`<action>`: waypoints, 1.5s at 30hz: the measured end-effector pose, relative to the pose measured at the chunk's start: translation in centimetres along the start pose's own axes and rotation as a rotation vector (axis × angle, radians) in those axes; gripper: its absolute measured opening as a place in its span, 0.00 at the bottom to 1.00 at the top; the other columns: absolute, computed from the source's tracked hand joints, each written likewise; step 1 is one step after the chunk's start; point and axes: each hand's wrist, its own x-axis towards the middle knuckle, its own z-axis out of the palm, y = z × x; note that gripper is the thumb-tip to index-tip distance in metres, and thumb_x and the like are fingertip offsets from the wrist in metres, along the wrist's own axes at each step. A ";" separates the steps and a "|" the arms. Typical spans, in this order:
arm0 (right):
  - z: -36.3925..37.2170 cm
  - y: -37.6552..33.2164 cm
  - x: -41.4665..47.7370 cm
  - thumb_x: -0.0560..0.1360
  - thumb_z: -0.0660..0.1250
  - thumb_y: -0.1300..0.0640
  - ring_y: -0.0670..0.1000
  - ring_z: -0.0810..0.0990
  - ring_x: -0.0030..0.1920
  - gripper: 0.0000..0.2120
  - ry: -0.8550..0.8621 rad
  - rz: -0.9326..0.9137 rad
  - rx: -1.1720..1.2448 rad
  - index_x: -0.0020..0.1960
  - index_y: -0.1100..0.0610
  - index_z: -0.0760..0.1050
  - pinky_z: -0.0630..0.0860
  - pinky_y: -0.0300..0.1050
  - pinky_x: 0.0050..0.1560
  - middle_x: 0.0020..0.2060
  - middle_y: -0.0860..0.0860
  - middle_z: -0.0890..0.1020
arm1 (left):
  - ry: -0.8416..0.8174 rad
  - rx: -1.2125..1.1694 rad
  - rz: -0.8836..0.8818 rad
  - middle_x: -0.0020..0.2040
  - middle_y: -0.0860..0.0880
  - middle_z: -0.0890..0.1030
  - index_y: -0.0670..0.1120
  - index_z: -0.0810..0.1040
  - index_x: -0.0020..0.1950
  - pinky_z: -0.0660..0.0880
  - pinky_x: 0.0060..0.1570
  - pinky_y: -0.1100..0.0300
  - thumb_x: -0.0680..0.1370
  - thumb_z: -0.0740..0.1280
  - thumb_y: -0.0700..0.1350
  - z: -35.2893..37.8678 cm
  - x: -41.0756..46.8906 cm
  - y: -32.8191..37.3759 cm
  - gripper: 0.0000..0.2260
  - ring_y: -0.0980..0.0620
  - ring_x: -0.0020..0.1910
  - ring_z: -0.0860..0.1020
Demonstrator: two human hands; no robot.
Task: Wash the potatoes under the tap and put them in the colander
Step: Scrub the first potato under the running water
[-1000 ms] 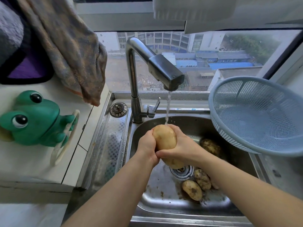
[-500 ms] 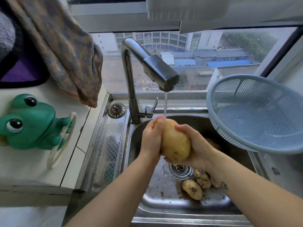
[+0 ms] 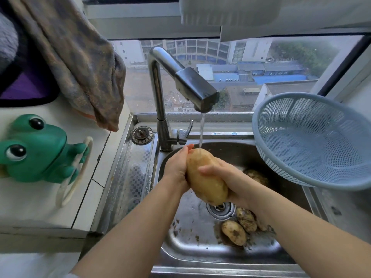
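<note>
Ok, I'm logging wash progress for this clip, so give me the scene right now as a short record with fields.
In hands: big potato, tilted, gripped by left hand and right hand
Water: tap running, stream lands on the big potato's upper end
Colander: blue colander, tilted, right of the sink, nothing in it
Unwashed: at least three muddy potatoes lying in the sink
Nearby: green frog, hanging towel
</note>
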 end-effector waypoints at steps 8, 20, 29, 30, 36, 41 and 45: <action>-1.2 0.3 -0.4 0.65 0.70 0.50 0.54 0.83 0.42 0.26 -0.090 0.070 0.096 0.61 0.56 0.76 0.80 0.48 0.40 0.46 0.57 0.84 | -0.145 0.027 -0.041 0.50 0.42 0.82 0.46 0.79 0.63 0.81 0.46 0.50 0.81 0.63 0.51 -1.2 -0.2 -0.4 0.15 0.45 0.50 0.81; 0.2 1.1 0.1 0.60 0.82 0.48 0.46 0.79 0.52 0.35 0.142 -0.038 -0.667 0.61 0.43 0.66 0.79 0.46 0.52 0.52 0.45 0.78 | 0.026 0.298 0.097 0.51 0.44 0.80 0.49 0.81 0.52 0.79 0.53 0.47 0.82 0.60 0.51 -0.8 -2.4 -2.0 0.11 0.46 0.51 0.78; -0.7 2.5 0.6 0.62 0.80 0.48 0.50 0.79 0.52 0.36 0.163 0.034 -0.522 0.64 0.49 0.66 0.79 0.46 0.50 0.54 0.50 0.77 | -0.214 0.253 0.107 0.61 0.47 0.76 0.46 0.70 0.70 0.74 0.61 0.52 0.83 0.58 0.46 -2.4 -3.0 -3.2 0.16 0.49 0.60 0.75; -0.5 2.7 0.8 0.62 0.80 0.46 0.49 0.79 0.52 0.35 0.163 0.047 -0.541 0.63 0.49 0.66 0.79 0.45 0.48 0.54 0.50 0.78 | -0.229 0.258 0.095 0.61 0.48 0.76 0.45 0.69 0.72 0.74 0.61 0.53 0.83 0.58 0.45 -2.7 -3.0 -3.4 0.17 0.49 0.60 0.75; 1.2 3.6 1.9 0.64 0.77 0.44 0.43 0.78 0.44 0.29 0.237 0.034 -0.630 0.59 0.50 0.70 0.73 0.36 0.36 0.46 0.46 0.79 | -0.094 0.334 -0.011 0.53 0.43 0.80 0.49 0.79 0.50 0.76 0.56 0.48 0.79 0.66 0.48 -2.6 -2.2 -3.1 0.04 0.45 0.53 0.78; 1.0 2.5 2.6 0.62 0.76 0.43 0.49 0.81 0.45 0.26 0.268 0.084 -0.672 0.55 0.51 0.73 0.80 0.46 0.45 0.46 0.50 0.81 | -0.080 0.276 -0.071 0.55 0.41 0.81 0.45 0.80 0.57 0.77 0.57 0.46 0.80 0.64 0.51 -2.5 -0.2 -3.0 0.12 0.44 0.54 0.78; 0.0 1.1 2.8 0.58 0.77 0.38 0.52 0.83 0.46 0.32 0.179 0.171 -0.643 0.56 0.52 0.76 0.82 0.52 0.50 0.48 0.53 0.83 | -0.368 0.087 -0.082 0.63 0.40 0.78 0.40 0.73 0.68 0.73 0.64 0.45 0.83 0.60 0.46 -4.3 0.3 -3.2 0.16 0.44 0.63 0.76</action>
